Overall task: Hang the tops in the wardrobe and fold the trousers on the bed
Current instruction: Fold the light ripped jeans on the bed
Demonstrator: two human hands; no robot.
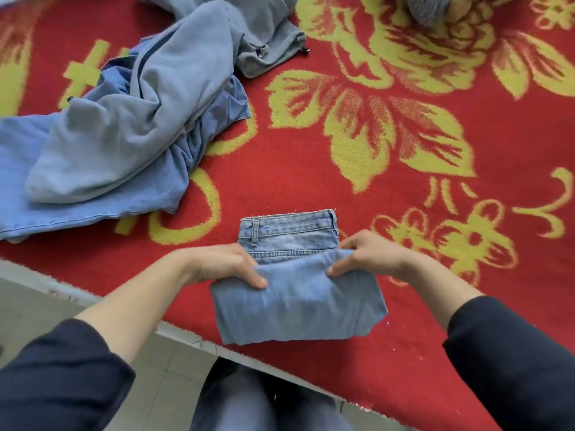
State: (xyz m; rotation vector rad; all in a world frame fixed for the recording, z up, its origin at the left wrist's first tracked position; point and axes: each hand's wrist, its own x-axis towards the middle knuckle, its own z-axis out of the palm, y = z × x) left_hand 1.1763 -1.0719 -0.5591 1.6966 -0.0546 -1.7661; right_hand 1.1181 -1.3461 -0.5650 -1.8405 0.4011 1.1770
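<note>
**A:** Where are the jeans (298,303)?

**B:** They lie folded into a short bundle on the red and yellow flowered blanket (311,157) of the bed, near its front edge, directly between and under the two hands.

**A:** And the hands?

**B:** They are apart, one at each end of the top layer's far edge. The left hand (217,264) pinches the left corner, thumb on top of the cloth. The right hand (370,255) grips the right corner with curled fingers. That held edge runs from hand to hand, rising slightly towards the right.

**A:** Which way does the bundle point?

**B:** The waistband (289,223) faces away from the person, showing just beyond the knuckles, with a belt loop (255,233) closer to the left hand. The raw hem end lies nearest the body. The leg length runs near to far, doubled over on itself, and the bundle is turned a little clockwise.

**A:** Anything else on the bed?

**B:** A heap of clothes (124,126) lies well beyond and left of the left hand, with a pale grey-blue piece draped over a brighter blue one (77,200). Dark sleeves (510,353) cover both forearms, pushed back from the wrists.
</note>
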